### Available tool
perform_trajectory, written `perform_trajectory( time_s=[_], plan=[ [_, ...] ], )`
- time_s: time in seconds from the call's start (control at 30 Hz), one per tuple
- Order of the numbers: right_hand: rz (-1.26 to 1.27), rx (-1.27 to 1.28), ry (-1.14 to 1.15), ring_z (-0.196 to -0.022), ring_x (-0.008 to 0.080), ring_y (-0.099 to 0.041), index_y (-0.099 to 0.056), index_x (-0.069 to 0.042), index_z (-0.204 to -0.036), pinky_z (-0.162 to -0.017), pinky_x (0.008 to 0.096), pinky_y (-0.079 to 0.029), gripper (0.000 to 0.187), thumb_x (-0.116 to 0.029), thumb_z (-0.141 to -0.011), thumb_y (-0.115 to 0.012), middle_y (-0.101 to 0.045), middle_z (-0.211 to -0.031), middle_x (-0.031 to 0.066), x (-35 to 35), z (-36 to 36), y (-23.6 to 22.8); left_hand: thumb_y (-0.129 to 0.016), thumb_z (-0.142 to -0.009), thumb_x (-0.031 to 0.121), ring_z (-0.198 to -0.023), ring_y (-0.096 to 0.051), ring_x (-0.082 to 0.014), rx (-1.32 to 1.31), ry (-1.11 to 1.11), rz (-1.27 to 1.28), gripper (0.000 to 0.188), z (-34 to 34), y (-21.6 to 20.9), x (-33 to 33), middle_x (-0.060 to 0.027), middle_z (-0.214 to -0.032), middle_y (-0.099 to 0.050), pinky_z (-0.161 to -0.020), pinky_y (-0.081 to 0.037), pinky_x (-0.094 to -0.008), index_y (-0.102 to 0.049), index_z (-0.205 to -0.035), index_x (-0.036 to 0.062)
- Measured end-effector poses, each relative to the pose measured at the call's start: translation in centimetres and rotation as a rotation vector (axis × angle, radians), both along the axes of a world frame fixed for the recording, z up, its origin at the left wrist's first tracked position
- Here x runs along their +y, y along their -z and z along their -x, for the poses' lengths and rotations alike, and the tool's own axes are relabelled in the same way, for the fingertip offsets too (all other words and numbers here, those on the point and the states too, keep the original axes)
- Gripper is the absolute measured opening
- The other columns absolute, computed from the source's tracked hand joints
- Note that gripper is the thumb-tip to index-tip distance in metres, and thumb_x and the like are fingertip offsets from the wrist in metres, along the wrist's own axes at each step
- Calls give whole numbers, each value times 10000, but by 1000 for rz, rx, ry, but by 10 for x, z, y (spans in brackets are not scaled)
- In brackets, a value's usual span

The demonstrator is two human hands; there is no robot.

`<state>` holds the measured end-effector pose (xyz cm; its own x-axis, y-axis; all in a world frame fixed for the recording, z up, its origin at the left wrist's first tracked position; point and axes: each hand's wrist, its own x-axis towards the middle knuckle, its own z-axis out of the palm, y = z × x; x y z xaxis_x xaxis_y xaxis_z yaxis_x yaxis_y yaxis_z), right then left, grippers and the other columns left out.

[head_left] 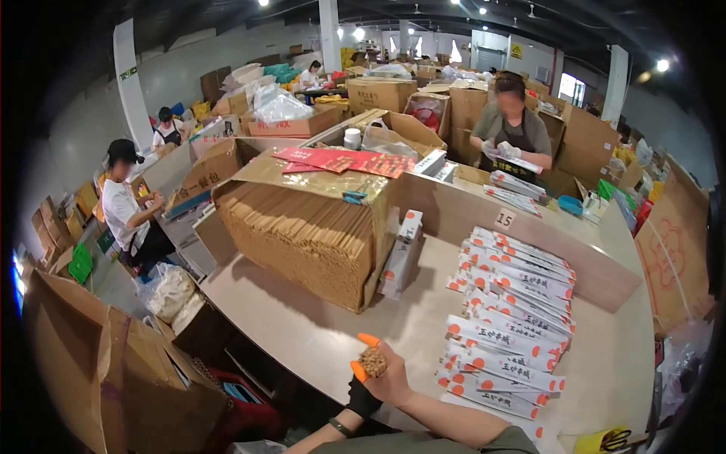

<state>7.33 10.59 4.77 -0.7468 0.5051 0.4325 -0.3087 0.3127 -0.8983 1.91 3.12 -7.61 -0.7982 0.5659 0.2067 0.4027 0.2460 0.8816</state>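
I saw right hand (390, 380) curled snugly around tan wooden-stick bundle (372, 363); black-gloved left hand (364, 398) partly hidden, couldn't tell grip.

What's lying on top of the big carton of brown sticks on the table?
On the carton lie overlapping red printed papers and, at the near edge, a small teal item I can't identify. Whatever the papers cover can't be seen.

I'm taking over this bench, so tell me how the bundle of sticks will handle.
The bundle of sticks would probably splay if the right hand eased: its end shows many separate tips, no band visible. Its roundish end suggests it might roll.
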Motion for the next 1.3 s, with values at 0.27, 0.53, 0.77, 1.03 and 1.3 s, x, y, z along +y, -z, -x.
perform_trajectory(
  time_s=[0.27,0.53,0.77,1.03,1.3],
  plan=[
    [458,200,-165,-1142,199,-547,-404,-11,-1376,-963,329,-428,697,-213,-802,-743,-578,-1245,133,8,-5,-8,-675,-810,195,-813,-623,-200,-480,355,-234,315,-24,-39,2,-45,-860,-617,-718,-494,-313,-566,-1066,47],
    [-552,-504,304,-846,335,-563,-620,-20,-1092,-738,385,-474,365,-171,-779,-728,-594,-914,145,85,-188,1,-632,-873,114,-785,-550,-110,-1094,247,-462,454,-16,-46,-10,11,-814,-521,-717,-503,-313,-457,-1286,44],
    [-927,-562,199,-803,265,-574,-637,35,-953,-637,352,-460,305,-79,-689,-737,-573,-910,116,64,-234,46,-684,-823,123,-722,-544,-103,-1180,180,-199,497,-55,-59,-4,-6,-830,-569,-572,-445,-223,-510,-1280,33],
    [-864,-382,294,-770,246,-606,-615,-2,-794,-621,336,-483,118,-22,-709,-695,-600,-849,92,67,-244,64,-594,-794,27,-711,-622,-127,-656,184,-21,178,-55,-46,8,-68,-844,-670,-571,-471,-232,-664,-955,-3],
    [-543,-405,314,-682,222,-579,-590,-16,-749,-562,304,-472,176,-77,-752,-755,-558,-741,82,83,-241,57,-703,-797,100,-702,-640,-143,-388,-24,209,166,-40,-40,-14,-70,-790,-682,-602,-476,-272,-666,-932,9]
  ],
)
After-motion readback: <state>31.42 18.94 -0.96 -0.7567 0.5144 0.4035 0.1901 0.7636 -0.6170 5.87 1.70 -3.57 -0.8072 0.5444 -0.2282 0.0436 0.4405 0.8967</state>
